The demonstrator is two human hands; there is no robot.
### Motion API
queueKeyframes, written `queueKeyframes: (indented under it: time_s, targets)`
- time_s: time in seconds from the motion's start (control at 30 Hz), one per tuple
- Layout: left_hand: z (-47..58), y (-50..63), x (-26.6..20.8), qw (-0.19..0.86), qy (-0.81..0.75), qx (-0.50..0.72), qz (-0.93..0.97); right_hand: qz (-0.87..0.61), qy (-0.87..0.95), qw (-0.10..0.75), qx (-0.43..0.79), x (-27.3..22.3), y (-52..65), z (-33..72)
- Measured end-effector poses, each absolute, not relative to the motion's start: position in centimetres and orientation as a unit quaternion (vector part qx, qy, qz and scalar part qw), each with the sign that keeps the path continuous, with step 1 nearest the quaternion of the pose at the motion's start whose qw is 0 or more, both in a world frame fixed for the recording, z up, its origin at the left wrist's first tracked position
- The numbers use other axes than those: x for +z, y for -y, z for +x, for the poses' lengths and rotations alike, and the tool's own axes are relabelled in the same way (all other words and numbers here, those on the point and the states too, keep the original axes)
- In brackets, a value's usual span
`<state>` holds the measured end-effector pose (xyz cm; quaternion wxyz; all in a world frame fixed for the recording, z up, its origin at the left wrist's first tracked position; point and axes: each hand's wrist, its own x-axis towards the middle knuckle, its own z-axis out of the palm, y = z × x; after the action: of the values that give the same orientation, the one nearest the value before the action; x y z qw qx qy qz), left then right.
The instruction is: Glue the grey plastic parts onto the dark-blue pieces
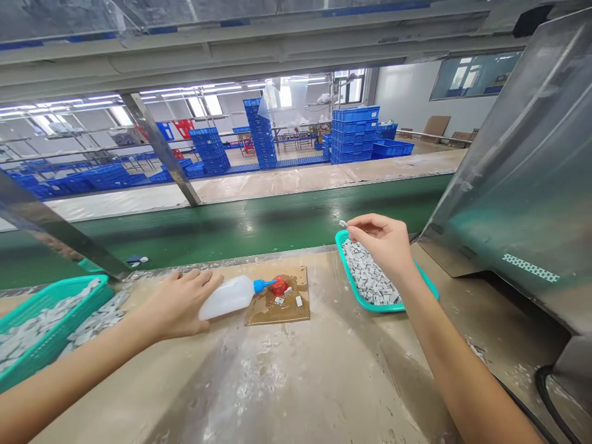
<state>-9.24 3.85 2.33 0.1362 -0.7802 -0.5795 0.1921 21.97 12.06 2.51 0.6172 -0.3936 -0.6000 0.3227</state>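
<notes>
A worker's left hand (pixel 185 302) is gripping a bottle (pixel 229 296), its nozzle (pixel 262 285) pointing at a red object (pixel 279 287) on a wet board (pixel 280 313), while the right hand (pixel 385 243) is pinching a small piece (pixel 343 223) above a basket (pixel 375 308).

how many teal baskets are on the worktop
2: the left basket, cut off by the picture's edge, and the right basket, near the right hand. More may be hidden.

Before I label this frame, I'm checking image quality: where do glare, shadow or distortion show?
Head view: glare on the green belt; blown-out windows in the background; soft shadows across the worktable; forearms look stretched toward the lower corners, as with a wide lens; the piece in the right hand, too small for detail.
</notes>
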Motion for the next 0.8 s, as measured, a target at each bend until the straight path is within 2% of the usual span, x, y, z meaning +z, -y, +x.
queueKeyframes:
  time_s: [0.57,0.8]
  targets:
    - [-8.5,-3.3,4.0,0.187,0.568,0.238,-0.766,-0.398,0.65,0.575,0.298,2.6,-11.2,21.3]
    - [-9.2,-3.3,3.4,0.157,0.597,0.188,-0.764,-0.394,0.666,0.566,0.284,2.3,-11.2,21.0]
